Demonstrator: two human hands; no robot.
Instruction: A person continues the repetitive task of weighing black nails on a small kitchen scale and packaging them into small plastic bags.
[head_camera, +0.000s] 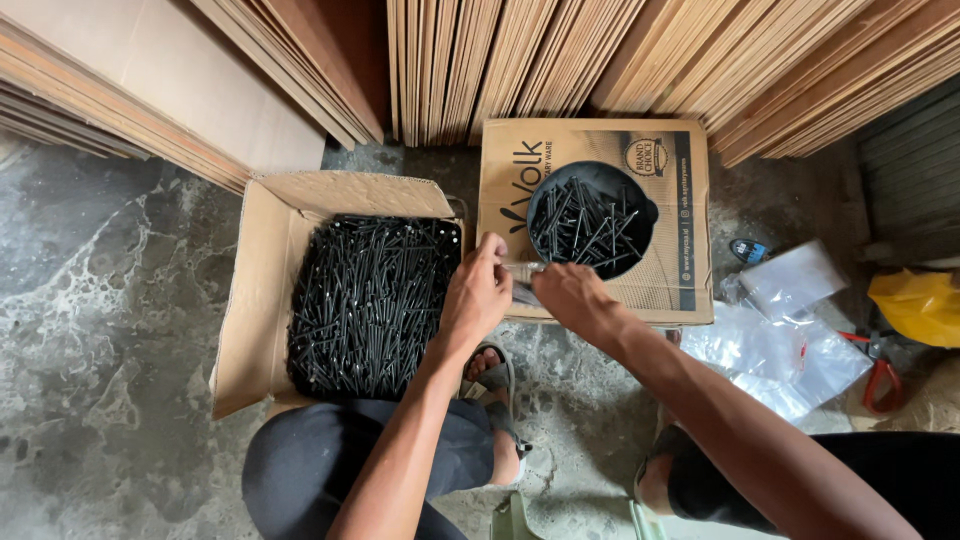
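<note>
My left hand (478, 296) and my right hand (566, 293) meet over the near edge of a closed cardboard box (600, 140). Between them they hold a small clear plastic bag (522, 272), each hand pinching one side of it. On that box sits a black round bowl (592, 178) holding several black screws. To the left, an open cardboard box (262, 280) is filled with a dense pile of black screws (370, 300); my left hand hovers by its right edge.
Stacked plywood sheets (560, 60) lean against the wall behind the boxes. Clear plastic bags (790, 340), red-handled scissors (880, 375) and a yellow bag (920, 305) lie on the concrete floor at right. My knees and sandalled foot (492, 375) are below.
</note>
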